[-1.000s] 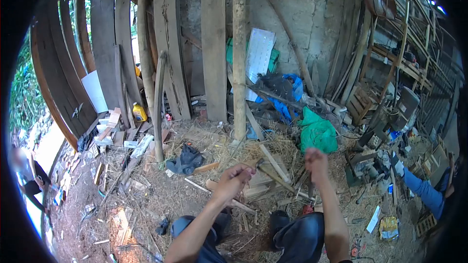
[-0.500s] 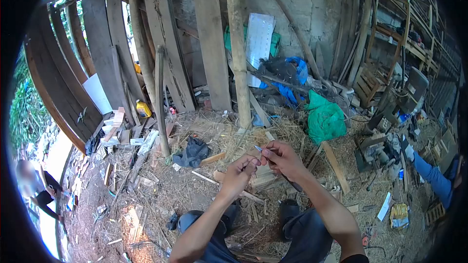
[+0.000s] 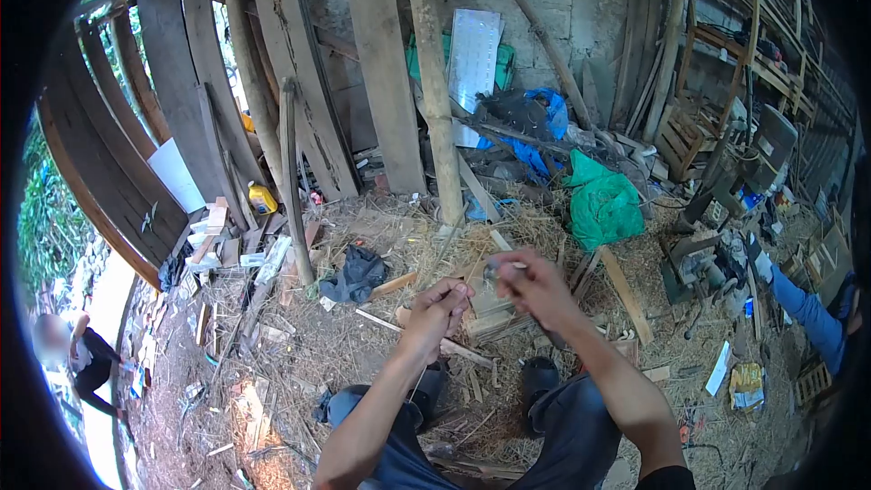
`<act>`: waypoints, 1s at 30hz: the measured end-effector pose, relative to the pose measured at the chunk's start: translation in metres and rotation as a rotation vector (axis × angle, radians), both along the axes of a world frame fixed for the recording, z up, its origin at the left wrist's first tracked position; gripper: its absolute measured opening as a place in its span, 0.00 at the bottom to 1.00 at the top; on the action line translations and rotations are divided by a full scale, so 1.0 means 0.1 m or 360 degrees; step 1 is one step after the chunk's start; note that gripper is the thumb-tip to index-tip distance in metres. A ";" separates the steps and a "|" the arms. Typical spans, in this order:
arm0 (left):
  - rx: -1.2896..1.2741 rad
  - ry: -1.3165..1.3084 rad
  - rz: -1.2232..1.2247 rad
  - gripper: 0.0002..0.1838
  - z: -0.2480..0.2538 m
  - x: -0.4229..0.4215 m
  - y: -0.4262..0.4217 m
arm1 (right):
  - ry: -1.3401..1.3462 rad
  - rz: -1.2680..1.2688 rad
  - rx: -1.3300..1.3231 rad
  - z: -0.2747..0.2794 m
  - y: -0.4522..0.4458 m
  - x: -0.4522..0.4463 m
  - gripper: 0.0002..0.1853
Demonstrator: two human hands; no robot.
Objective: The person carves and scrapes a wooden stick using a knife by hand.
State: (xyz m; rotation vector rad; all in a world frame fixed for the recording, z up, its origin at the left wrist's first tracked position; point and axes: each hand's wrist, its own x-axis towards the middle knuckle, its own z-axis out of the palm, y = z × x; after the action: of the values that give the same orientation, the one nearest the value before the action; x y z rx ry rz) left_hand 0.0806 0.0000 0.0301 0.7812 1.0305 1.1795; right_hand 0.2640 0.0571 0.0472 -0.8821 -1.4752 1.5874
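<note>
My left hand is closed in a pinch in front of my knees. A thin pale strip shows below its wrist and seems to run up into the fingers; most of it is hidden. To its right, my right hand is blurred by motion and wrapped round a knife. The short metal blade of the knife sticks out past the thumb, and a dark handle end shows under the wrist. The two hands are a little apart. Beneath them, pieces of wood lie on the straw-covered ground.
A dark cloth lies ahead on the left, a green sack ahead on the right. A wooden post and leaning planks stand behind. One person is at far left; another person's leg shows at far right.
My right hand has moved slightly right and away from the left, turning with the knife. My left hand stays pinched, close to where it was. The view has shifted slightly.
</note>
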 end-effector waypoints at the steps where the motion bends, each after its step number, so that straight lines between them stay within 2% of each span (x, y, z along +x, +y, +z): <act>1: 0.0037 0.0041 -0.0025 0.09 -0.01 0.03 -0.01 | 0.0007 -0.0009 -0.0001 -0.01 -0.03 -0.07 0.10; 3: 0.0072 0.0088 -0.0060 0.09 0.01 0.08 -0.03 | 0.0172 0.0264 -0.0153 -0.05 -0.06 -0.15 0.10; 6: 0.0124 0.0157 -0.0078 0.08 0.04 0.10 -0.04 | 0.0166 0.0345 -0.0172 -0.13 0.08 -0.08 0.10; 10: 0.0193 0.0153 -0.0078 0.08 -0.08 0.13 -0.02 | 0.0100 0.0260 -0.0340 -0.10 0.08 -0.04 0.10; 16: 0.0054 0.0050 -0.0135 0.07 0.06 0.13 -0.03 | -0.0006 0.0195 -0.0182 -0.06 0.13 -0.03 0.13; 19: 0.0092 0.0124 -0.0130 0.08 0.08 0.13 -0.05 | -0.0138 0.0102 -0.0121 -0.04 0.18 0.00 0.13; 21: 0.0107 0.0163 -0.0144 0.08 0.09 0.11 -0.11 | -0.0074 -0.0533 -0.0187 -0.13 0.40 0.20 0.12; 22: 0.0126 0.0225 -0.0139 0.09 0.08 0.07 -0.15 | -0.0075 -0.0531 -0.0177 -0.13 0.44 0.34 0.12; 24: 0.0157 0.0296 -0.0122 0.09 0.09 -0.01 -0.12 | 0.0293 -0.0704 -0.0015 -0.13 0.51 0.51 0.14; 25: 0.0184 0.0287 -0.0092 0.10 0.07 -0.04 -0.08 | 0.0291 -0.0687 -0.0011 -0.18 0.48 0.47 0.14; 27: 0.0201 0.0284 -0.0059 0.10 0.04 -0.07 -0.07 | -0.0061 -0.0677 0.0010 -0.34 0.35 0.35 0.15; 28: 0.0204 0.0275 -0.0047 0.10 0.03 -0.05 -0.07 | -0.0055 -0.0682 0.0001 -0.37 0.30 0.26 0.15; 30: 0.0207 0.0274 -0.0051 0.10 0.03 -0.01 -0.06 | -0.0336 -0.0548 0.0636 -0.39 0.21 0.07 0.16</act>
State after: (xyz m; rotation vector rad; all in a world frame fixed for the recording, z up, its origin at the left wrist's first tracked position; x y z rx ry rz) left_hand 0.0792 -0.0063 0.0327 1.0124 1.0857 1.1757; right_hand 0.2706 0.0778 0.0084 -1.0208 -1.6088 0.9302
